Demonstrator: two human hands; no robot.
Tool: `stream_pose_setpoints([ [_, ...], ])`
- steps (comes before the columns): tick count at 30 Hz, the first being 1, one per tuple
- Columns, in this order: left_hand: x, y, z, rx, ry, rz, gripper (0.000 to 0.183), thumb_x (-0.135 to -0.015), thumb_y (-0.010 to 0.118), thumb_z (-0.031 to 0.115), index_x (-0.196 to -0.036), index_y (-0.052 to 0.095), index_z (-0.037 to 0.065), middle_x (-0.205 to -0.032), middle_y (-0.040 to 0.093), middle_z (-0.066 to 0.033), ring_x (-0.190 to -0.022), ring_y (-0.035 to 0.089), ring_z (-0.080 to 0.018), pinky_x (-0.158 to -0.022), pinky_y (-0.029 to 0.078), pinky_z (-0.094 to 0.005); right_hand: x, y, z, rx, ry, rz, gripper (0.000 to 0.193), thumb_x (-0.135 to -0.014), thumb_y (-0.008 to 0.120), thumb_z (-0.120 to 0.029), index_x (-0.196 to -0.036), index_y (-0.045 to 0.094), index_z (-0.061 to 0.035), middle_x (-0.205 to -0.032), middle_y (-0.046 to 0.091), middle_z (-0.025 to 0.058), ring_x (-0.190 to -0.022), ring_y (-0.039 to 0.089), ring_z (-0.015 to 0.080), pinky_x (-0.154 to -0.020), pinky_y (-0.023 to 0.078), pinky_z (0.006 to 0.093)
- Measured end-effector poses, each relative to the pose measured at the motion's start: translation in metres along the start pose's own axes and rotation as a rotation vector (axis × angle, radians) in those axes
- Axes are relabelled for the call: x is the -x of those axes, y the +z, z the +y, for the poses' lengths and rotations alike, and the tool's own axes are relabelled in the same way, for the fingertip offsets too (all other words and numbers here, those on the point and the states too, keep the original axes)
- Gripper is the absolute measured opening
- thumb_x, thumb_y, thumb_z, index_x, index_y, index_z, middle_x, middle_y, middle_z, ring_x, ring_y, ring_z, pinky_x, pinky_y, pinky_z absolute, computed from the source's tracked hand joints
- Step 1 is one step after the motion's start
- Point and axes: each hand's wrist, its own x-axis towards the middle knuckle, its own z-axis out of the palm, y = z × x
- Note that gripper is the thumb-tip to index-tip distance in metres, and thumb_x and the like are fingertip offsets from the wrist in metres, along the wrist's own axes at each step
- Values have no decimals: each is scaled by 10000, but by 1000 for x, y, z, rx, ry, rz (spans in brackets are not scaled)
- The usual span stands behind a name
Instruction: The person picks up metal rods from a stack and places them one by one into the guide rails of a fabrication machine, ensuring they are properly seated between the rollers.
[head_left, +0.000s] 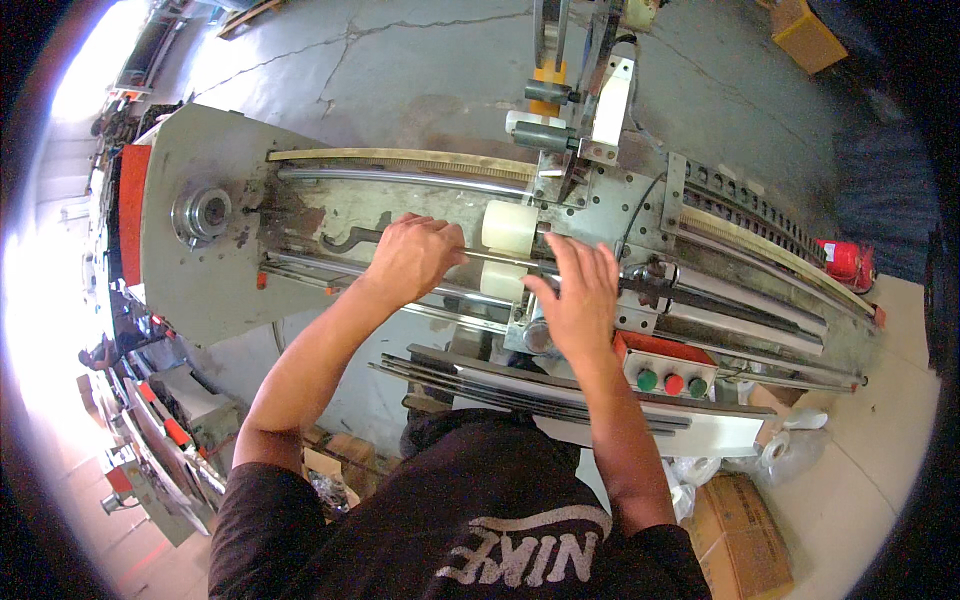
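Note:
My left hand [418, 258] is closed over the machine bed, its fingers curled on a thin metal rod [495, 257]. The rod runs rightward between two cream rollers [509, 226]. My right hand [582, 285] is at the carriage, just right of the rollers, thumb and fingers apart. The rod's right end lies near that thumb and index finger; whether they touch it is unclear. A dark hook spanner [350, 238] lies on the bed left of my left hand, its far end hidden there.
A round chuck [203, 214] sits on the headstock at left. Nearer me, a red control box [664, 364] carries green and red buttons. Several long thin rods [480, 388] lie on a ledge before my body. A cardboard box [742, 535] stands at lower right.

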Motion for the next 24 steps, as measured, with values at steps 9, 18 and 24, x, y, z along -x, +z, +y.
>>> stream_pose_setpoints([
  [9,-9,26,5,-37,-104,118,332,-801,791,180,-1055,609,70,-1094,656,-116,-1044,625,-324,-880,506,-474,12,-24,66,224,-139,-100,255,-915,728,-160,-1151,700,-67,-1165,690,92,-1165,613,295,-1133,386,482],
  [18,11,51,63,-21,162,95,772,-914,713,275,-1566,389,19,-1668,325,-184,-1558,295,-329,-1285,238,-477,13,-23,56,217,-72,-32,332,-842,791,-166,-1148,677,-106,-1164,664,78,-1144,602,291,-1107,402,483],
  [24,12,68,61,-99,109,73,813,-944,690,329,-1609,322,42,-1708,267,-151,-1590,238,-276,-1305,182,-460,91,-58,44,68,89,266,458,-889,750,-168,-1322,637,-68,-1321,655,141,-1279,581,329,-1177,340,530],
])
